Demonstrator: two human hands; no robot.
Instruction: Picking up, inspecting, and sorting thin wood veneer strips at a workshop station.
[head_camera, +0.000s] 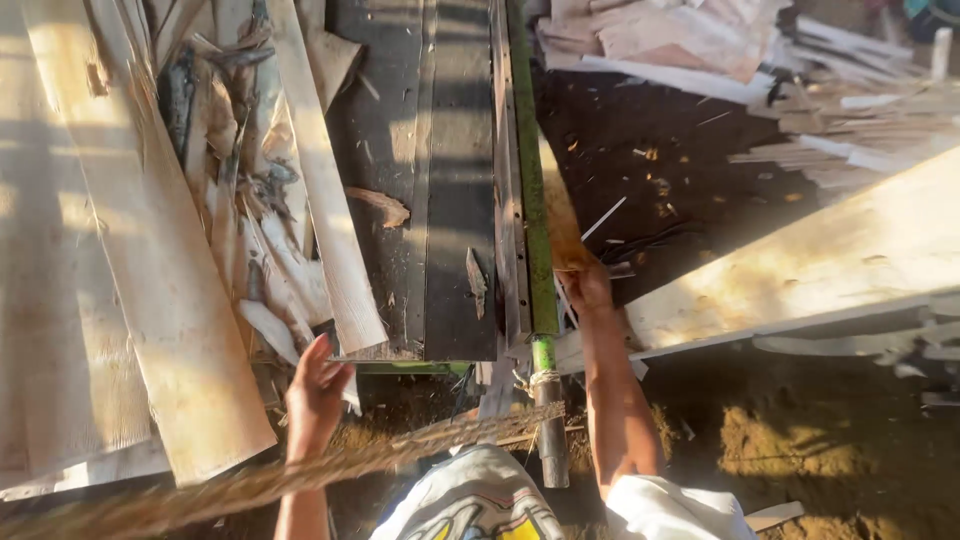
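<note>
My left hand reaches up with fingers apart toward the lower end of a long pale veneer strip that lies on a dark metal machine bed. It holds nothing. My right hand is closed on the near end of a thin brownish veneer piece that runs up along the right side of a green bar at the bed's edge.
Wide pale veneer sheets pile at the left, with rough bark scraps beside them. A big sheet slants at the right, loose strips above it. A frayed rope crosses low. Sawdust ground lies below.
</note>
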